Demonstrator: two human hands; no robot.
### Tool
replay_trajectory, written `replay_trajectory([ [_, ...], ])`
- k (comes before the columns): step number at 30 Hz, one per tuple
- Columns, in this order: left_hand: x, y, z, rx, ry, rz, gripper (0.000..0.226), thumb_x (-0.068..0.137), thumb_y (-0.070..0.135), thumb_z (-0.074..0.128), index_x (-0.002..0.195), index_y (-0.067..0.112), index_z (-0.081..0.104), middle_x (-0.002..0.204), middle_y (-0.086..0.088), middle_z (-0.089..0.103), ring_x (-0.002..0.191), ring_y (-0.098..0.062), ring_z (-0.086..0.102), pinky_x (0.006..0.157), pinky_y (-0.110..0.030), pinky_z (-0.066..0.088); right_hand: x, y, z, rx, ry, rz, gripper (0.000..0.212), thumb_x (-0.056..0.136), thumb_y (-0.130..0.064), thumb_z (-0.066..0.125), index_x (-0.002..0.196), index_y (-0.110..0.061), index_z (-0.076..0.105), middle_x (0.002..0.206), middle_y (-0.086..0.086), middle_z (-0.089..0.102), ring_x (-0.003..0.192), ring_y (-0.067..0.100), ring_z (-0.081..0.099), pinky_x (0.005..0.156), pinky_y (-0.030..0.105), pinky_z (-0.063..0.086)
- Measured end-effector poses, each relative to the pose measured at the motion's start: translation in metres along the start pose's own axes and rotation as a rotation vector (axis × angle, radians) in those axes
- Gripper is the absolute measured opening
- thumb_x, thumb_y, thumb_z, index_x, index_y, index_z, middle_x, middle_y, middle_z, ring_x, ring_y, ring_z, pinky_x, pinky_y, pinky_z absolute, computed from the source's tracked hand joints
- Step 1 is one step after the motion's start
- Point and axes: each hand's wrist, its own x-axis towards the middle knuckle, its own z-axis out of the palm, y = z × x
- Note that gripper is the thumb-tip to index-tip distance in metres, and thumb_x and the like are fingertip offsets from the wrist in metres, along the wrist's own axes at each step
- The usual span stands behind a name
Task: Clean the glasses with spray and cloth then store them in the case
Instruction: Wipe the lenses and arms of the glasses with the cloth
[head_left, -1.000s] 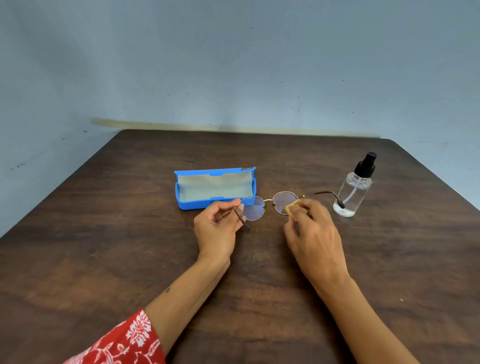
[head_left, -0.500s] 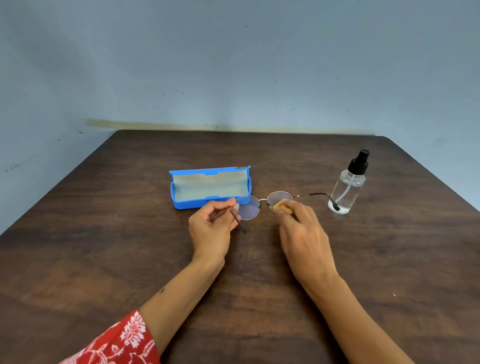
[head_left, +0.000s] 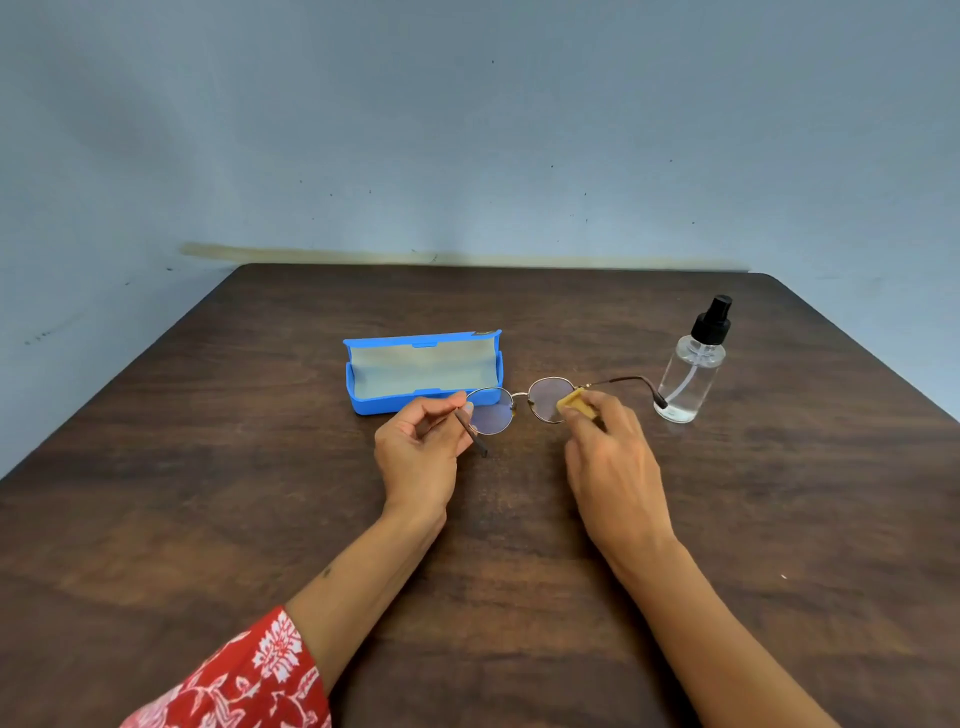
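Round thin-rimmed glasses (head_left: 522, 405) are held just above the dark wooden table (head_left: 208, 493), lenses facing me. My left hand (head_left: 421, 457) pinches the left temple near the left lens. My right hand (head_left: 608, 462) pinches a small folded yellow cloth (head_left: 574, 402) against the lower right edge of the right lens. The right temple sticks out toward the spray bottle (head_left: 688, 374). Just behind the glasses, a blue case (head_left: 423, 371) lies open with a pale lining.
The clear spray bottle with a black pump top stands upright at the right, close to the tip of the right temple. A pale blue wall rises behind the table's far edge. My left arm wears a red floral sleeve (head_left: 249, 675).
My right hand slid the yellow cloth left across the right lens half a second ago, then back to its right edge. My left hand keeps its hold.
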Motion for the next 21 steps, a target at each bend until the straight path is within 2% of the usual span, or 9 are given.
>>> replay_trajectory([
  [3, 0.0, -0.0002, -0.0003, -0.002, -0.003, 0.001, 0.013, 0.081, -0.005, 0.067, 0.078, 0.008, 0.068, 0.073, 0.007, 0.073, 0.076, -0.007, 0.069, 0.07, -0.028, 0.06, -0.0025, -0.003, 0.0014, -0.016, -0.021, -0.055, 0.04, 0.08, 0.011, 0.054, 0.117, 0.0, 0.061, 0.125, 0.016, 0.055, 0.106, 0.035, 0.053, 0.069, 0.046, 0.055],
  [6, 0.0001, 0.0001, 0.0002, -0.01, -0.009, 0.006, 0.014, 0.081, -0.006, 0.066, 0.077, 0.007, 0.067, 0.074, 0.008, 0.073, 0.074, -0.003, 0.069, 0.07, -0.027, 0.06, -0.0041, -0.0044, 0.0045, -0.037, -0.075, -0.129, 0.04, 0.083, 0.006, 0.053, 0.12, -0.003, 0.06, 0.126, 0.013, 0.054, 0.107, 0.032, 0.052, 0.066, 0.042, 0.054],
  [11, -0.0011, 0.0017, 0.0017, -0.006, -0.011, 0.014, 0.015, 0.081, -0.007, 0.065, 0.076, 0.008, 0.067, 0.078, 0.006, 0.071, 0.073, -0.001, 0.068, 0.07, -0.027, 0.06, -0.0015, 0.0036, 0.0026, -0.06, -0.044, 0.012, 0.039, 0.086, 0.005, 0.047, 0.123, -0.006, 0.056, 0.136, 0.007, 0.047, 0.118, 0.029, 0.044, 0.077, 0.042, 0.052],
  [15, -0.0005, 0.0012, 0.0004, -0.002, -0.002, 0.019, 0.015, 0.081, -0.006, 0.066, 0.075, 0.009, 0.067, 0.083, 0.001, 0.071, 0.074, -0.001, 0.069, 0.07, -0.027, 0.059, -0.0033, -0.0001, 0.0055, -0.113, -0.11, -0.054, 0.041, 0.09, 0.001, 0.045, 0.129, -0.01, 0.052, 0.141, 0.003, 0.041, 0.122, 0.024, 0.039, 0.077, 0.039, 0.053],
  [19, -0.0004, 0.0005, 0.0004, -0.001, -0.003, 0.019, 0.015, 0.081, -0.005, 0.067, 0.075, 0.008, 0.066, 0.084, 0.001, 0.071, 0.074, -0.001, 0.068, 0.069, -0.026, 0.059, -0.0006, 0.0043, 0.0028, -0.082, -0.056, 0.03, 0.039, 0.087, 0.005, 0.045, 0.122, -0.008, 0.057, 0.137, 0.005, 0.045, 0.12, 0.026, 0.041, 0.075, 0.04, 0.053],
  [21, -0.0002, 0.0006, 0.0009, 0.005, -0.001, 0.018, 0.015, 0.081, -0.005, 0.067, 0.074, 0.008, 0.066, 0.085, 0.001, 0.071, 0.075, -0.002, 0.068, 0.069, -0.026, 0.059, -0.001, 0.0032, 0.0033, -0.076, -0.049, 0.008, 0.039, 0.086, 0.006, 0.047, 0.122, -0.007, 0.057, 0.135, 0.007, 0.046, 0.118, 0.027, 0.043, 0.074, 0.041, 0.053],
])
